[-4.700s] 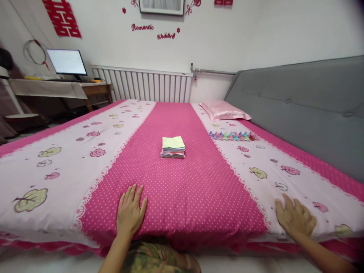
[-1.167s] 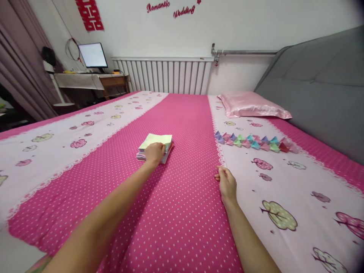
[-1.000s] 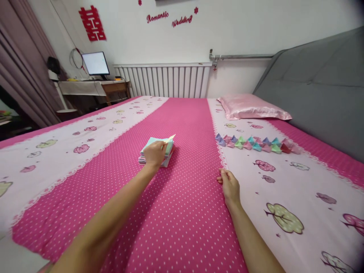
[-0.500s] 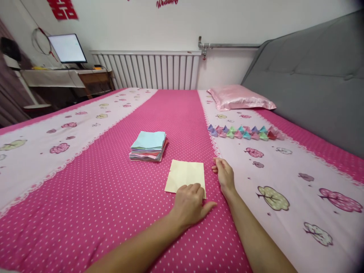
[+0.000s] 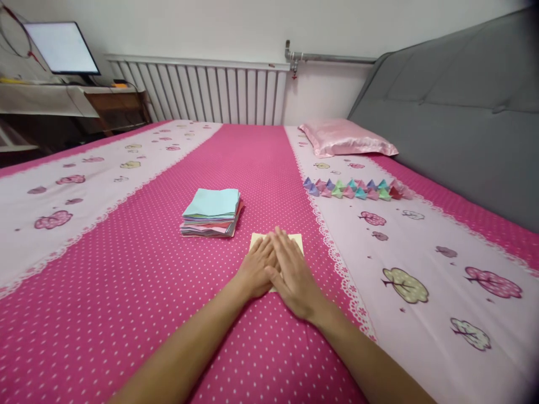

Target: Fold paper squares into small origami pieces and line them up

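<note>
On the left, by the bed's (image 5: 252, 143) far left corner, a desk (image 5: 46, 102) has a bright screen (image 5: 63, 47) on it. Next comes a white heater (image 5: 202, 90) behind the far edge. A pile of colored paper (image 5: 210, 214), blue on top, sits on the dark pink stripe, well in from the bed's left edge. To the right of the pile, the left hand (image 5: 257, 270) lies flat on a yellow paper (image 5: 298, 241), its fingers out straight. The right hand (image 5: 295, 283) lies partly over it, fingers straight and close together. Farther right, a pink pillow (image 5: 347, 139) is near the far right corner. Little folded papers (image 5: 357, 189) make two rows toward the right edge, by the gray headboard (image 5: 446, 112).
</note>
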A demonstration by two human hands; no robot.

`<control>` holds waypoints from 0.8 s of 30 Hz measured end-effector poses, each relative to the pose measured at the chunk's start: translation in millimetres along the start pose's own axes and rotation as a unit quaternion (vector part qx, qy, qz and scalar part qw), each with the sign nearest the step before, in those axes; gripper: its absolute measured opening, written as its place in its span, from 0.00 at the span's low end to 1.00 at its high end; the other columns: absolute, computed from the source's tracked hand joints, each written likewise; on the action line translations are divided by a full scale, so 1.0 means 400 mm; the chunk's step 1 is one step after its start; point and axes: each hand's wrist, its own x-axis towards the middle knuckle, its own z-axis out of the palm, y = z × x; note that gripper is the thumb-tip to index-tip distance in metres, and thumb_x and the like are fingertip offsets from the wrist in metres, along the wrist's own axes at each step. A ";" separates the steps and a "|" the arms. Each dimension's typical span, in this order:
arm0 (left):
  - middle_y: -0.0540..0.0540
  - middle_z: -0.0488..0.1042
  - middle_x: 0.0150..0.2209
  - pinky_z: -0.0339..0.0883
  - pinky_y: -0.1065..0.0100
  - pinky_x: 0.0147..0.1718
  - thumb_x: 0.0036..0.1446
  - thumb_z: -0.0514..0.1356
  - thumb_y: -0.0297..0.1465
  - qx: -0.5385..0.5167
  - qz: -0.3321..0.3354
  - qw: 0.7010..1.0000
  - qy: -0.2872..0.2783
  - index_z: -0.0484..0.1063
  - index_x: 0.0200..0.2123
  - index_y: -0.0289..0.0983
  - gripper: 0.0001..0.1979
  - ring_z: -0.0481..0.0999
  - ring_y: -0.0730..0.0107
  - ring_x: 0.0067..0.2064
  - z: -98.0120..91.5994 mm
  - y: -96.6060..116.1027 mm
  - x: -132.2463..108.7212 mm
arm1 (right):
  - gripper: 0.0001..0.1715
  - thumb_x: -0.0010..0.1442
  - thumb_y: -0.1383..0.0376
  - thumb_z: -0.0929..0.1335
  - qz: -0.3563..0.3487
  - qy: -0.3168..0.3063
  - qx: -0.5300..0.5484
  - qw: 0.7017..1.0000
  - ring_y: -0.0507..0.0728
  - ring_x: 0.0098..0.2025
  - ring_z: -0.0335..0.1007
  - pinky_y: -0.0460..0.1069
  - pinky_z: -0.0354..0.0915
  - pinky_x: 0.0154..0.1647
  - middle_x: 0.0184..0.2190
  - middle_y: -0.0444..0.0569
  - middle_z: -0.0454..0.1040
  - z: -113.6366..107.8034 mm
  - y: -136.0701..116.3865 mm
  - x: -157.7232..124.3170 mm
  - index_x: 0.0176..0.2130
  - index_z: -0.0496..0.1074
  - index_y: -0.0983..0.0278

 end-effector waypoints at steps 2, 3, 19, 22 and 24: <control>0.38 0.49 0.63 0.39 0.55 0.61 0.59 0.47 0.38 -0.008 0.013 1.000 -0.018 0.50 0.61 0.33 0.28 0.44 0.59 0.65 0.024 0.002 -0.013 | 0.36 0.63 0.52 0.52 0.001 -0.047 -0.025 0.999 0.58 0.66 0.30 0.59 0.36 0.64 0.66 0.47 0.39 0.026 0.009 -0.006 0.64 0.34 0.62; 0.37 0.49 0.63 0.39 0.55 0.61 0.59 0.47 0.38 -0.010 0.009 1.000 -0.022 0.50 0.61 0.32 0.29 0.44 0.59 0.64 0.030 0.002 -0.016 | 0.37 0.63 0.51 0.51 0.013 -0.063 -0.035 0.997 0.58 0.66 0.30 0.59 0.36 0.64 0.66 0.48 0.38 0.037 0.020 -0.008 0.64 0.34 0.63; 0.37 0.53 0.62 0.41 0.56 0.60 0.60 0.40 0.42 0.011 -0.146 0.989 -0.022 0.52 0.60 0.30 0.30 0.49 0.58 0.63 0.026 -0.020 -0.035 | 0.40 0.60 0.45 0.50 0.172 -0.036 -0.133 0.975 0.63 0.66 0.33 0.64 0.32 0.62 0.64 0.53 0.45 0.080 0.088 -0.009 0.63 0.47 0.65; 0.35 0.51 0.62 0.40 0.55 0.60 0.59 0.39 0.45 0.001 -0.182 0.983 -0.029 0.50 0.61 0.27 0.34 0.47 0.56 0.64 0.019 -0.018 -0.037 | 0.42 0.60 0.44 0.50 0.201 -0.015 -0.127 0.971 0.64 0.65 0.34 0.65 0.31 0.62 0.64 0.54 0.46 0.079 0.098 -0.011 0.63 0.48 0.66; 0.33 0.50 0.62 0.40 0.55 0.60 0.59 0.39 0.46 -0.004 -0.200 0.979 -0.030 0.50 0.61 0.25 0.36 0.46 0.55 0.64 0.016 -0.017 -0.039 | 0.43 0.59 0.43 0.50 0.219 0.002 -0.115 0.969 0.65 0.65 0.34 0.65 0.31 0.62 0.64 0.55 0.46 0.077 0.108 -0.012 0.62 0.49 0.67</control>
